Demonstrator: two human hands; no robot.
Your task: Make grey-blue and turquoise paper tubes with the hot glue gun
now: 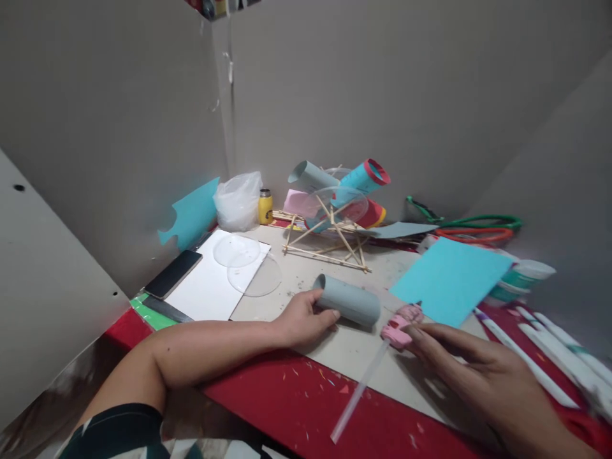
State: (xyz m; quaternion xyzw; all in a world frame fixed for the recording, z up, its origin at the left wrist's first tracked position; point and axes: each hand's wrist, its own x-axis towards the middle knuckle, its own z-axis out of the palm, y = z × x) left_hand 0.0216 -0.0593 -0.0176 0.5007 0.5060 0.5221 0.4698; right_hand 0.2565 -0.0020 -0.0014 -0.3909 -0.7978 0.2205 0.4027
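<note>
My left hand (303,319) grips a grey-blue paper tube (351,301) at its left end, thumb on the near side and fingers at the open end. The tube lies on its side on the pale board. Between the thumb and fingers of my right hand (468,366) is a small pink glue gun (396,333), its dark nozzle pointing away to the upper right. A long translucent glue stick (361,392) juts from its back towards me. The gun is close to the tube's right end; whether they touch I cannot tell.
Behind the tube stands a wooden-stick frame (329,237) carrying coloured paper tubes. Clear plastic discs (254,274) and white paper (201,287) lie left, beside a phone (173,274). Blue paper (454,277) and white markers (526,357) are right. A yellow bottle (265,208) stands behind.
</note>
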